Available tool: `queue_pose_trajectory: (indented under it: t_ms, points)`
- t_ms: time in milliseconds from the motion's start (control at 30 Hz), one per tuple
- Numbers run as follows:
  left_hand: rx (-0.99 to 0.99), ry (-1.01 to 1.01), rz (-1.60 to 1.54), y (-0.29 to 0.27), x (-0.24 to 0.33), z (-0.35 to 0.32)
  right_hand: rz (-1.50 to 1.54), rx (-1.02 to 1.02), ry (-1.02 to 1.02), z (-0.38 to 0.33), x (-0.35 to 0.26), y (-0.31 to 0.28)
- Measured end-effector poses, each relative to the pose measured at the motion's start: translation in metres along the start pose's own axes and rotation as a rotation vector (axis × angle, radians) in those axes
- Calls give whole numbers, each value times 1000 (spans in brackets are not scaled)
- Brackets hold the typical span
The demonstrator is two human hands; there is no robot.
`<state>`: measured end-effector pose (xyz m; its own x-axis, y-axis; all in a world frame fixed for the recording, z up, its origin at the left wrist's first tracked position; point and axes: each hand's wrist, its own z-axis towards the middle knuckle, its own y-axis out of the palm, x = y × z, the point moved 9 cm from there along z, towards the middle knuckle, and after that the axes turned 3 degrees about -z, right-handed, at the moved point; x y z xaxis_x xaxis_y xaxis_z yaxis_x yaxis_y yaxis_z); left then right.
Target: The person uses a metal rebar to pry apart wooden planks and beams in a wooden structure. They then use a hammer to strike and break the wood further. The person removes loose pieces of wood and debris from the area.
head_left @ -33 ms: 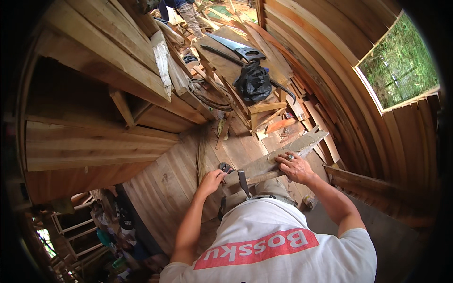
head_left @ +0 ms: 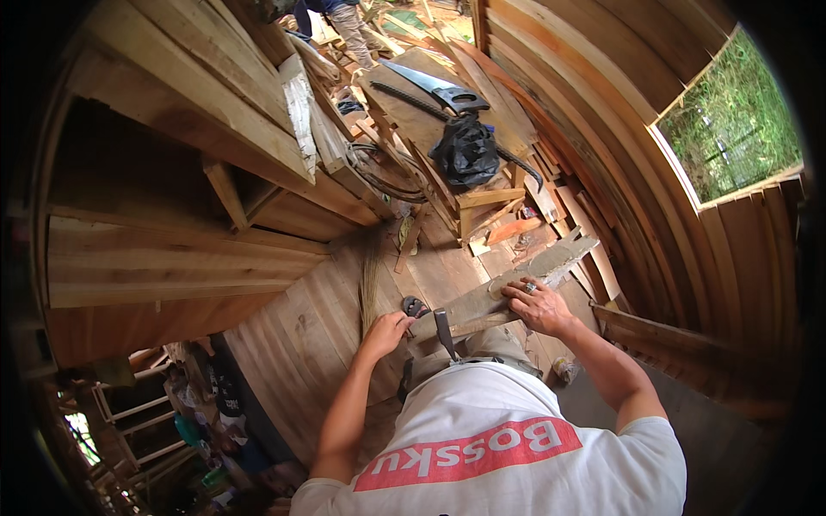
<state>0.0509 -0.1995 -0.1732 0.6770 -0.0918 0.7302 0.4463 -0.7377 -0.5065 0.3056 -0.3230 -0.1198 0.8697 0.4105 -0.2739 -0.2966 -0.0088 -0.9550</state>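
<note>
A worn grey wooden plank (head_left: 482,301) lies slantwise in front of my waist, its broken far end pointing up to the right. My right hand (head_left: 539,307), with a ring on one finger, grips the plank's upper face and edge near its middle. At the plank's left end my left hand (head_left: 386,334) is closed in a pinch; whatever it holds is too small to make out. Between the hands, a dark flat-ended metal tool (head_left: 444,332) sticks up at my waist, its lower part hidden by my shirt. A sandalled foot (head_left: 415,306) shows beyond the plank.
Ahead, a wooden bench (head_left: 413,67) carries a handsaw (head_left: 439,89), a black plastic bag (head_left: 465,150) and a hooked black bar (head_left: 527,163). Scrap wood and a cable coil (head_left: 379,172) lie around it. A broom (head_left: 370,279) is on the floor. Another person's legs (head_left: 351,30) show far off.
</note>
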Motion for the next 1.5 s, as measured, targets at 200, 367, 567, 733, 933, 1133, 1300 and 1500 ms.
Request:
queue_pose_trajectory:
  t_ms: [200, 367, 567, 733, 933, 1133, 1300, 1500]
  points:
    - [217, -15, 73, -39, -10, -26, 0, -33, 39, 47, -1, 5]
    - [527, -195, -141, -84, -35, -36, -11, 28, 40, 87, -22, 9]
    - [922, -53, -565, -129, -86, -40, 57, 80, 332, 112, -26, 7]
    - [254, -307, -1008, -45, -96, 1, 86, 249, 635, 126, -17, -5]
    - [55, -117, -1456, 0, -13, 101, 195, 292, 824, 151, -7, 2]
    - [34, -179, -1723, -7, -15, 188, 327, 226, 721, 181, 20, 2]
    - [101, 26, -1579, -41, -38, 270, 506, 242, 688, 200, 75, 3]
    - [253, -130, -1396, -70, -42, 334, 661, -85, 885, 200, 157, 40]
